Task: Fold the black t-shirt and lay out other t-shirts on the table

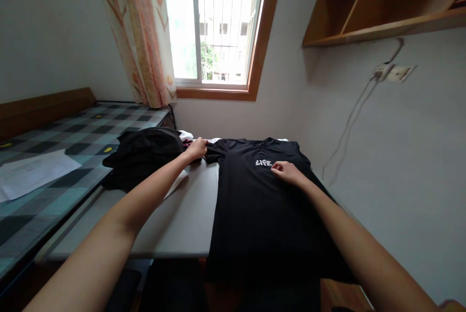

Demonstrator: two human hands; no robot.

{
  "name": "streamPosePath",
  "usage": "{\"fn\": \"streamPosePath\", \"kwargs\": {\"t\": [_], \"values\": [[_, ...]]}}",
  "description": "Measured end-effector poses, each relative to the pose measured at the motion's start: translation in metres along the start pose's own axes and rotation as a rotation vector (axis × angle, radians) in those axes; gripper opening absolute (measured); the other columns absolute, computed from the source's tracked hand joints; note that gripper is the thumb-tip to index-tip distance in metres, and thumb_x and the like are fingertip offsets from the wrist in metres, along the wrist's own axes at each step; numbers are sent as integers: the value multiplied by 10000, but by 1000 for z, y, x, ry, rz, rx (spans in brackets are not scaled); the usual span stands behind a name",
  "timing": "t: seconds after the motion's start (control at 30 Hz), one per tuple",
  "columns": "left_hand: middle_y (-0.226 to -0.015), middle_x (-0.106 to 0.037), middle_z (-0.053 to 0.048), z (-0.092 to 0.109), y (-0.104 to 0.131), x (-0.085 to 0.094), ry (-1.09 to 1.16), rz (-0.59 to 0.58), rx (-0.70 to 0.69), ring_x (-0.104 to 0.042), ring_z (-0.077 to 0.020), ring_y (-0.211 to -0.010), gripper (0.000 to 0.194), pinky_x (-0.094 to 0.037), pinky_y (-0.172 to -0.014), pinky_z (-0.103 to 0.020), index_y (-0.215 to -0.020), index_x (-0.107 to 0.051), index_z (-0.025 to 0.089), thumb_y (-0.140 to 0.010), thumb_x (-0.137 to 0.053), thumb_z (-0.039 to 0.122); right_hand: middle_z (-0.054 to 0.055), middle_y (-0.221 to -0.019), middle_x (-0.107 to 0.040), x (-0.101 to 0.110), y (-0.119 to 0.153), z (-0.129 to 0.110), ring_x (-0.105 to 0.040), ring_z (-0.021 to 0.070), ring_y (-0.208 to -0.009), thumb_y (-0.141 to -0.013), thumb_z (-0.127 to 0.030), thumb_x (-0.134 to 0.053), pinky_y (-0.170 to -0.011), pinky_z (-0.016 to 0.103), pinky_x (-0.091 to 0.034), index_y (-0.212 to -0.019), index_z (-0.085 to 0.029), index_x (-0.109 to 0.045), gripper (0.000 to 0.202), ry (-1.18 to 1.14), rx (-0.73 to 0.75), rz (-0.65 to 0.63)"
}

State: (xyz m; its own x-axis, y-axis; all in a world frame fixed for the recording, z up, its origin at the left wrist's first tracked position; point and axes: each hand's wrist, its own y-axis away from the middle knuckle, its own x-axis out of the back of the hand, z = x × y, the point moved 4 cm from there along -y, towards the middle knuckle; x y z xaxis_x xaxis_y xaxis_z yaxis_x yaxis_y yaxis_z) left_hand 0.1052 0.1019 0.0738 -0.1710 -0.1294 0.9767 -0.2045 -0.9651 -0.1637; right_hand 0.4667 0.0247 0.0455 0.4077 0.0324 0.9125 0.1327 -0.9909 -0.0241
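In the head view, a black T-shirt [247, 210] lies spread over the right part of a pale worktop [182, 229], reaching its far edge and hanging over the near one, where the hem is lost in shadow. The left hand [197, 148], near the far edge, grasps the end of the shirt's left-lying sleeve; its fingertips are partly hidden. The right hand [287, 173] has bent fingers over the chest, just beside white lettering [263, 162] too small to read surely; whether they pinch cloth or only hover, I cannot tell. Dark clothing [145, 154] is heaped at the worktop's far left corner, its separate pieces indistinct and its right side partly covered by the left forearm. White paper [36, 171] on the checked bed [73, 132] is cut off at the frame.
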Motion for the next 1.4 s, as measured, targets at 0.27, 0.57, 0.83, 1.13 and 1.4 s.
{"fn": "streamPosePath", "kwargs": {"t": [0.27, 0.57, 0.83, 1.13, 1.4], "values": [[-1139, -683, -165, -9, -29, -19, -96, -50, 15, -588, -306, -1120, 282, -383, -993, -413, -1070, -694, 161, -856, -546, 269, 58, -907, -735, -47, -65, -59, -661, 165, -800, -858, -253, -542, -697, 223, -435, -886, -199, -719, 187, 28, 72, 82], [-952, -728, -143, -38, -58, -30, 87, -229, 181, -656, -299, -910, 299, -449, -813, -366, -813, -712, 151, -779, -628, 436, 75, -957, -718, -63, -152, -97, -645, 176, -876, -920, -379, -522, -762, 232, -446, -930, -196, -720, 270, 11, 178, 41], [-566, -628, -24, -68, -68, -42, 367, -259, 231, -543, -139, -545, 316, -336, -497, -240, -566, -630, 157, -707, -695, 433, 86, -1267, -615, -85, -226, -113, -541, 238, -1162, -970, -381, -404, -969, 379, -407, -1184, -283, -661, 348, 125, 86, 50], [-637, -672, -11, -78, -67, -56, 520, -112, 259, -614, -153, -606, 208, -410, -529, -232, -664, -598, 179, -764, -655, 352, 91, -1244, -626, -100, -253, -115, -495, 292, -1166, -950, -391, -420, -978, 454, -358, -1138, -279, -685, 344, 171, 106, 5], [-891, -719, -52, -71, -53, -57, 423, 86, 316, -665, -207, -836, 186, -471, -732, -290, -858, -646, 188, -798, -655, 364, 96, -1076, -658, -81, -244, -114, -513, 262, -1050, -872, -264, -533, -935, 410, -362, -1006, -224, -704, 221, 248, 192, 87]]}}
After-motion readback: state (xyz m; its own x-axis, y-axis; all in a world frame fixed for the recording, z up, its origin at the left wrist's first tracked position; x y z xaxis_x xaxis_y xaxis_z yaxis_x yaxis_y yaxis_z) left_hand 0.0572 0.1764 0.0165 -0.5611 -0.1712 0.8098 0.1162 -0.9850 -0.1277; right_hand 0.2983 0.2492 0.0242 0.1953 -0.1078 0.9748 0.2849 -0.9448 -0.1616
